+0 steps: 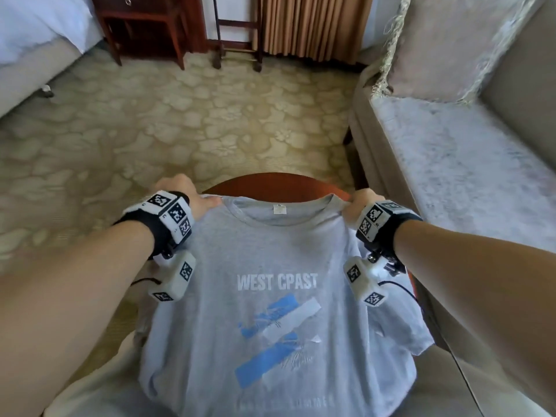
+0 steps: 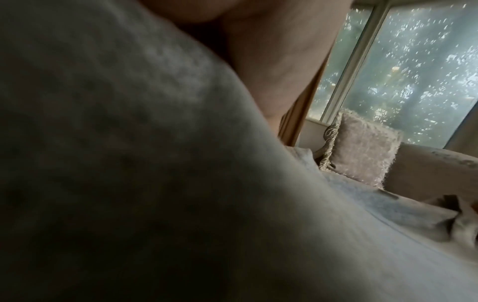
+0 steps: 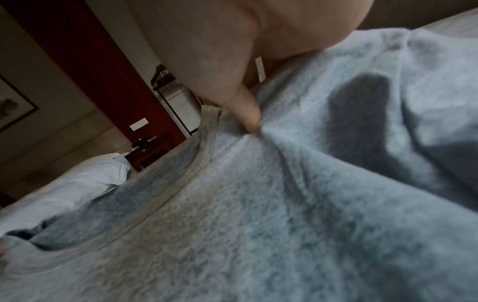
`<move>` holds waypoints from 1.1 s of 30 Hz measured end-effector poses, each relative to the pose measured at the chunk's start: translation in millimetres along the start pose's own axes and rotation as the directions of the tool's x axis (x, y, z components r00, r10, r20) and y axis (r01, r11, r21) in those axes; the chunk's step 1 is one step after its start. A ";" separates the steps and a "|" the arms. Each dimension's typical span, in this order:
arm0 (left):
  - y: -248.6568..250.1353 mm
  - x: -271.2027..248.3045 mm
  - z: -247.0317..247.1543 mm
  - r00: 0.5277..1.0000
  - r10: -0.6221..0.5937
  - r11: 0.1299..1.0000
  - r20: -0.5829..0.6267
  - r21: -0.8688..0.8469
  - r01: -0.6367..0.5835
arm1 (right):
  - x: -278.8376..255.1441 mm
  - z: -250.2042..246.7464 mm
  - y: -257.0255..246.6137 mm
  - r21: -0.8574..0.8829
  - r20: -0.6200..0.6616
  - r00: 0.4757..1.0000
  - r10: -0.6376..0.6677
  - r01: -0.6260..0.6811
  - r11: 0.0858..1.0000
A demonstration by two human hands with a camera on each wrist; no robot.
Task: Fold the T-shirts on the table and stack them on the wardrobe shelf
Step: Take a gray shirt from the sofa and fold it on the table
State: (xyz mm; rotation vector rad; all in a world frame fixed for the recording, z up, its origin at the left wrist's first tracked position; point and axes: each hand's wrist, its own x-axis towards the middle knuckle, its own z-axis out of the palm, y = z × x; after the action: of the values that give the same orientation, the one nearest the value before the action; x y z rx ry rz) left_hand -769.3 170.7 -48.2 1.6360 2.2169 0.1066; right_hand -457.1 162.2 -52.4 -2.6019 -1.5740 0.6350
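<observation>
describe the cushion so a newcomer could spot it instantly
Find the beige sofa along the right side of the room. At its far end, propped against the backrest, stands the cushion. Its pale, shaggy fringed edge sets it apart from the sofa's smooth upholstery.

Blk wristbands point(image 1: 156, 233) w/ tagged white cubes

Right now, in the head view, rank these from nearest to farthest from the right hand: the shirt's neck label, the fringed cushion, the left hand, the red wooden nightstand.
From the right hand:
1. Neck label, just to its left on the T-shirt.
2. Left hand, across the collar.
3. Fringed cushion, up on the sofa.
4. Red wooden nightstand, far upper left.
</observation>
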 end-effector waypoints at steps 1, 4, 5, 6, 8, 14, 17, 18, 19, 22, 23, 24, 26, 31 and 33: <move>-1.9 7.7 7.1 1.000 -0.012 1.000 0.012 0.022 0.012 | 8.7 6.9 -2.0 -0.010 0.014 1.000 0.011 -0.011 1.000; -3.9 27.4 21.0 0.996 -0.068 0.997 0.063 0.046 0.065 | 29.2 24.9 -5.9 -0.077 0.044 0.999 0.012 -0.008 0.997; -3.9 33.4 23.9 0.992 -0.090 0.995 0.088 0.053 0.085 | 34.7 29.9 -8.8 -0.100 0.052 0.999 0.000 0.006 0.995; -3.5 39.3 26.5 0.988 -0.112 0.993 0.105 0.061 0.106 | 43.2 35.1 -10.9 -0.120 0.054 0.998 -0.023 0.029 0.992; -2.1 46.9 31.0 0.985 -0.137 0.990 0.108 0.049 0.133 | 58.4 42.2 -15.6 -0.160 0.049 0.997 -0.055 0.062 0.985; 5.3 57.5 40.7 0.984 -0.175 0.982 0.042 0.082 0.172 | 66.6 39.5 -22.9 -0.172 0.057 0.997 -0.050 0.060 0.983; 19.8 37.6 37.4 0.992 -0.119 0.976 -0.046 0.179 0.126 | 56.4 29.7 -23.3 -0.006 0.119 0.992 -0.042 0.043 0.999; 30.1 26.8 35.6 0.995 -0.070 0.982 -0.065 0.169 0.080 | 53.1 24.4 -20.5 0.069 0.135 0.990 -0.041 0.032 0.997; 41.9 13.9 34.1 0.997 -0.025 0.990 -0.069 0.136 0.034 | 47.7 17.3 -16.5 0.132 0.137 0.990 -0.033 0.014 0.991; 75.7 -17.8 42.6 0.993 0.109 0.994 0.034 -0.018 -0.108 | 26.8 -8.0 5.8 0.250 0.118 0.993 -0.023 -0.008 0.968; 87.1 -27.9 49.1 0.984 0.138 0.989 0.111 -0.063 -0.132 | 18.4 -15.6 16.5 0.259 0.116 0.993 0.004 -0.034 0.965; 98.0 -38.2 57.0 0.970 0.152 0.986 0.189 -0.101 -0.135 | 11.2 -21.0 28.6 0.267 0.114 0.993 0.036 -0.066 0.962; 118.0 -58.9 74.2 0.946 0.168 0.983 0.279 -0.119 -0.139 | -5.9 -28.8 52.2 0.279 0.142 0.985 0.094 -0.130 0.951; 144.1 -95.8 113.9 0.904 0.103 0.989 0.415 0.054 -0.138 | -35.2 -26.5 107.5 0.303 0.314 0.941 0.130 -0.229 0.925; 147.0 -101.4 126.9 0.907 0.063 0.986 0.416 0.114 -0.121 | -42.9 -19.6 122.2 0.309 0.399 0.913 0.088 -0.224 0.924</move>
State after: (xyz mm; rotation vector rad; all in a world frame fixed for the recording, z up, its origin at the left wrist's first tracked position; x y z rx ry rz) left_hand -567.1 102.2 -97.9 1.6530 1.8585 -0.3457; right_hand -364.5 69.6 -49.5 -2.4475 -1.1761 1.3666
